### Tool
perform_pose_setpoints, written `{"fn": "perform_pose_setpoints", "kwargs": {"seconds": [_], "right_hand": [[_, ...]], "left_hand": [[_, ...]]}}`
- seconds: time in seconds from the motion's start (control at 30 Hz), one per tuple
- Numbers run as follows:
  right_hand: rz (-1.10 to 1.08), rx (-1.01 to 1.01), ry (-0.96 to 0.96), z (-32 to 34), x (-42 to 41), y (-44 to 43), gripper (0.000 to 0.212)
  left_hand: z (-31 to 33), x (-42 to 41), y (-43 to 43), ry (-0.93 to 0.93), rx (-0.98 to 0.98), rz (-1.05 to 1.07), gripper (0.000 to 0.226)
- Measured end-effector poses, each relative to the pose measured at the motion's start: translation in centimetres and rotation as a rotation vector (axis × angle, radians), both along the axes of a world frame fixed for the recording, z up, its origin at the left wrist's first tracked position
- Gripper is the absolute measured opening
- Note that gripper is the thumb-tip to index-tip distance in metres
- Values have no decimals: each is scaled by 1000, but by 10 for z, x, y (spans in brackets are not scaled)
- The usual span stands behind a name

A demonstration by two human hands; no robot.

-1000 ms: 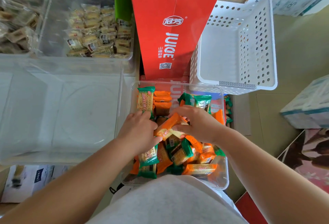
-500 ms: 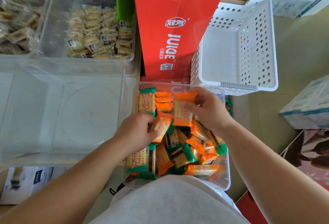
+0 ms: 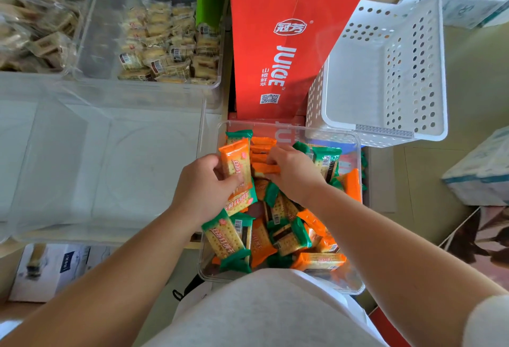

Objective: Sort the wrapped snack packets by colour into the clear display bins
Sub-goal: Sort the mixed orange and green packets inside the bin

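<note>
Head view: sorting packets in the clear bin.
My left hand is gripping an upright orange packet; my right hand is pinching orange packets stacked at the bin's far end. Red carton behind is reading "JUICE".

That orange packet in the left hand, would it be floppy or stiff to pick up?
The orange packet probably stays fairly stiff: it stands upright in the left hand. Its glossy wrapper may be slippery. The square crackers showing through look breakable.
</note>
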State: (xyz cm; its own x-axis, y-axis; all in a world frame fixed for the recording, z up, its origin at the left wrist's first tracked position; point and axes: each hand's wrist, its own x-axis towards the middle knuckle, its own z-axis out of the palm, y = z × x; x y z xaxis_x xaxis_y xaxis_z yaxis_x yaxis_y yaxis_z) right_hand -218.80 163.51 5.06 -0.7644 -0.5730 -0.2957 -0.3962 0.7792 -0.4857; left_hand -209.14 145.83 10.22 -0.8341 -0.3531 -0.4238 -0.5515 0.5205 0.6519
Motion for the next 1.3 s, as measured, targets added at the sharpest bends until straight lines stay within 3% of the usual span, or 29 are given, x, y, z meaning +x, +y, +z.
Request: {"fn": "perform_pose_setpoints", "kwargs": {"seconds": [0.37,0.57,0.67,0.8,0.9,0.97,1.07,1.1,1.2,1.3], "right_hand": [[116,312,132,-10,2,-13,10],[121,313,10,-3,-4,-10,16],[100,264,107,-8,2,-8,15],[-4,110,164,-7,8,0,41],[-66,-96,130,5,4,16,32],[-172,-233,25,20,3,24,31],[-248,-410,-354,44,2,29,58],[-212,-431,-390,48,2,29,61],[-117,-362,-269,47,1,31,36],[-173,-314,-147,44,0,39,25]], "left_hand": [[1,2,-7,15,128,120,33],[-1,5,-8,1,169,87,37],[1,5,-6,11,170,68,45],[2,4,-3,23,138,29,42],[2,0,-1,35,166,38,30],[2,-4,1,48,203,31,28],[1,-10,10,78,297,-67,34],[0,-12,14,92,319,-113,36],[-4,-19,27,129,310,-226,33],[-11,-21,37,125,82,-315,32]]}}
